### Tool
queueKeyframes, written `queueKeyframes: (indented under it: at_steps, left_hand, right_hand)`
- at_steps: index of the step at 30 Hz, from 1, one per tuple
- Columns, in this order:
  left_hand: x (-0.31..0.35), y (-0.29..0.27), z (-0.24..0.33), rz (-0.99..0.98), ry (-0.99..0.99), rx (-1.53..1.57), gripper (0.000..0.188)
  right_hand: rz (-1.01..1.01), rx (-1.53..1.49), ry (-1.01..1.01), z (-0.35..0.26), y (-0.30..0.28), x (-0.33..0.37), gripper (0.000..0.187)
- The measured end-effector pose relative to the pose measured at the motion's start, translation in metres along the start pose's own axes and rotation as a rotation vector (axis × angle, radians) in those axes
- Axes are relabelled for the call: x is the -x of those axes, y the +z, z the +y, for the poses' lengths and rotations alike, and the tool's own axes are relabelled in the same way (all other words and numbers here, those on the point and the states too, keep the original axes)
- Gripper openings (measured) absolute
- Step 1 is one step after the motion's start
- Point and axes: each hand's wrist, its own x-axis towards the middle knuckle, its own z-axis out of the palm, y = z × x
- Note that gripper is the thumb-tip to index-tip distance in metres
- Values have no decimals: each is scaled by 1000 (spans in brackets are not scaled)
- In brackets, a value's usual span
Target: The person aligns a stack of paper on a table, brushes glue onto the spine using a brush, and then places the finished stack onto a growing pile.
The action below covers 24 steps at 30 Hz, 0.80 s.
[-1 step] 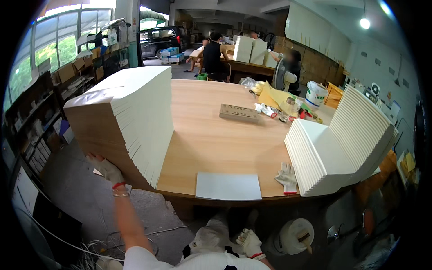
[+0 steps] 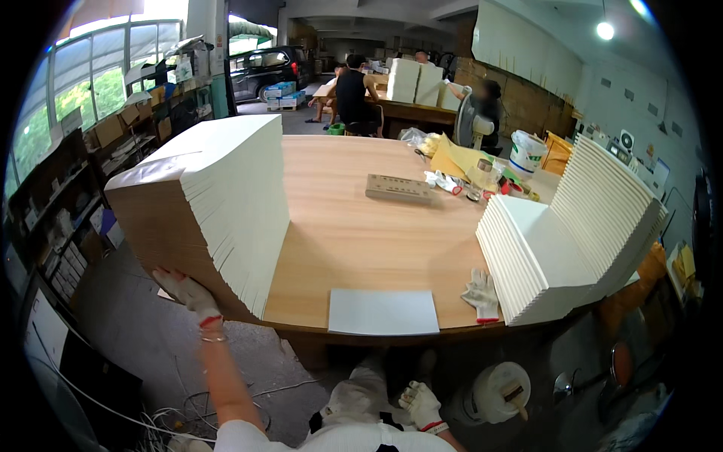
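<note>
At the left of the table stands a tall stack of white paper sheets (image 2: 245,203), with a brown face (image 2: 169,226) on its near left side. My left hand (image 2: 188,292), in a white glove with bare fingertips, lies with fingers stretched out against the lower part of that face. My right hand (image 2: 422,405), gloved too, is curled closed by my lap, and nothing shows in it. Between the hands, at the table's front edge, lies a thin stack of pale sheets (image 2: 382,312). An unworn white glove (image 2: 480,296) rests to its right.
Stacked folded white boards (image 2: 527,264) stand on the table (image 2: 354,248) at right. A grey-brown block (image 2: 399,188), yellow paper (image 2: 459,162), tape rolls and a white bucket (image 2: 527,153) lie farther back. A bucket with a brush (image 2: 501,392) and cables (image 2: 188,414) are on the floor.
My left hand has shifted slightly right and down along the brown face, still flat against it. The view has turned a little; my right hand stays curled.
</note>
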Motion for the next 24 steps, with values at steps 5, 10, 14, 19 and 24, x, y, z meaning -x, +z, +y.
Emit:
queueKeyframes:
  at_steps: [5, 10, 14, 19, 24]
  left_hand:
    - [91, 25, 22, -57, 242, -109, 69]
    - [151, -7, 56, -552, 824, -82, 76]
    - [100, -36, 24, -277, 433, -85, 76]
    - [-1, -11, -27, 63, -147, 68, 73]
    - [94, 29, 5, 5, 100, -35, 78]
  right_hand:
    - [-72, 70, 6, 8, 7, 0, 24]
    - [-34, 22, 15, 2, 11, -5, 18]
    - [-63, 28, 45, -9, 4, -4, 26]
    - [-28, 39, -19, -10, -2, -1, 24]
    - [-20, 4, 22, -2, 16, -4, 24]
